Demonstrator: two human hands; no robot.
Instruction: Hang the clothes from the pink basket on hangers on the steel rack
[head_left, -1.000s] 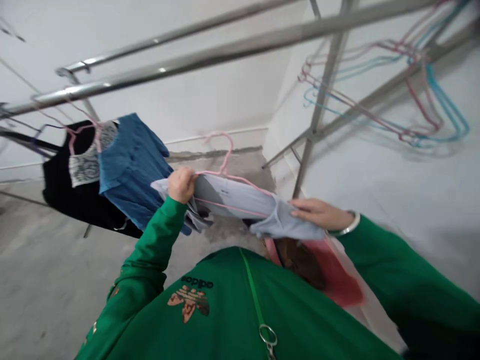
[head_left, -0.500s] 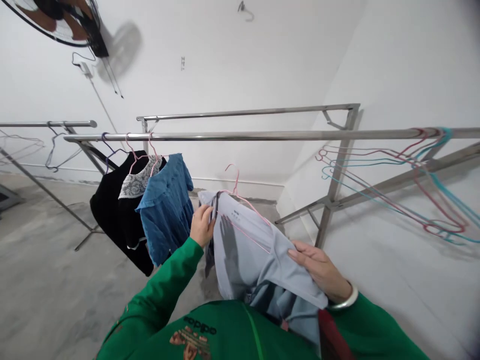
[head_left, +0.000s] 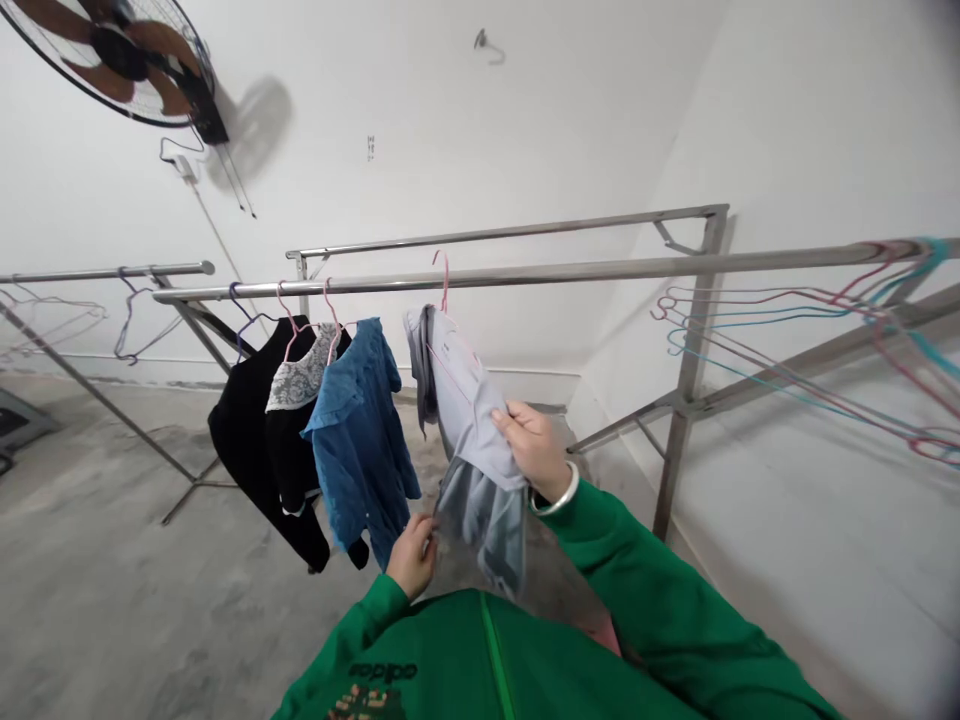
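Note:
A pale grey garment [head_left: 465,420] hangs from a pink wire hanger [head_left: 442,275] hooked over the front steel rail [head_left: 570,270]. My right hand [head_left: 534,450], with a silver bangle [head_left: 556,495] at the wrist, grips the garment's middle. My left hand [head_left: 411,556] is lower down, its fingertips pinching the garment's lower left edge. A darker grey inner layer [head_left: 484,530] shows below my right hand. Both green sleeves reach up from the bottom of the view.
A blue denim-like top [head_left: 360,450] and a black top with a lace collar [head_left: 255,450] hang on hangers just left of the garment. Several loose pink and blue hangers [head_left: 810,340] hang at the rail's right end. A wall fan [head_left: 112,60] is at upper left, above a concrete floor.
The view has tilted up and steadied. The garment now hangs from the rail, its hanger hooked on. My right hand has moved up the cloth, and my left hand has dropped to the lower edge.

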